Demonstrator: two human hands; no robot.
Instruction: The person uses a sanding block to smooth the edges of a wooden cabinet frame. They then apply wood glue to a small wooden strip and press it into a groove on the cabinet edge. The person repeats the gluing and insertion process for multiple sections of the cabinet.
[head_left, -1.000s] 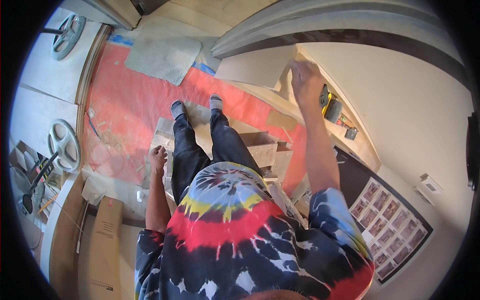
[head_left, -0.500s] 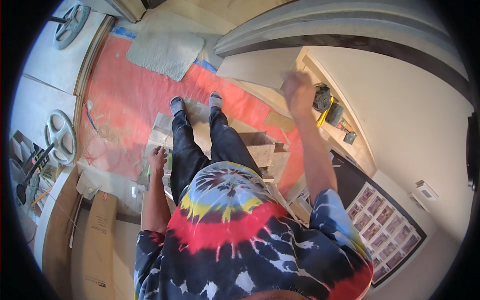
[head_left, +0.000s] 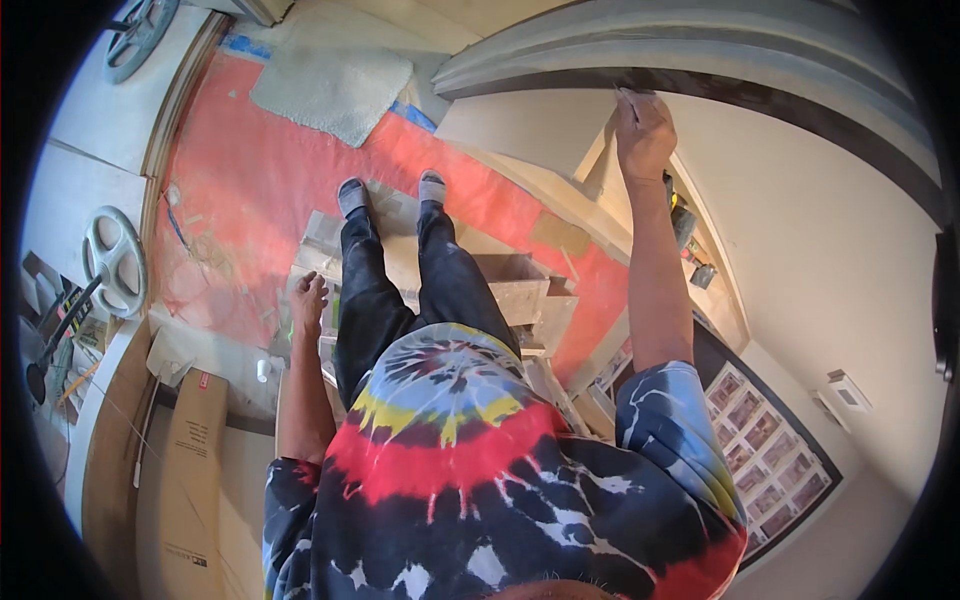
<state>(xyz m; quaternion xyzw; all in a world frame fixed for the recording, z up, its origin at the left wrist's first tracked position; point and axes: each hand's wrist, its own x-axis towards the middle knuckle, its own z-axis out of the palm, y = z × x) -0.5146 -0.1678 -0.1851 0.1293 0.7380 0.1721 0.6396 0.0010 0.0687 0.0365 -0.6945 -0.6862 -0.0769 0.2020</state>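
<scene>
My right hand (head_left: 645, 135) is raised to the dark band (head_left: 720, 82) along the lower edge of the curved grey moulding at upper right. Its fingers are pinched together at the band, on something too small to make out. Below it is a pale ledge (head_left: 730, 300) with dark and yellow tools (head_left: 683, 225), partly hidden by my forearm. My left hand (head_left: 308, 292) hangs beside my left leg, fingers loosely curled and apart, holding nothing that I can see, near pale boxy steps (head_left: 322, 230) under my feet.
Red floor covering (head_left: 240, 130) holds a grey mat (head_left: 330, 90) and taped edges. At left are white panels (head_left: 100, 130), handwheels (head_left: 115, 260), clutter and a long cardboard box (head_left: 195, 470). A framed board of photos (head_left: 760, 450) is at lower right.
My right hand has moved up to the dark band, uncovering then again partly covering the tools. My left hand sits slightly higher in the picture, and the whole view has shifted a little.
</scene>
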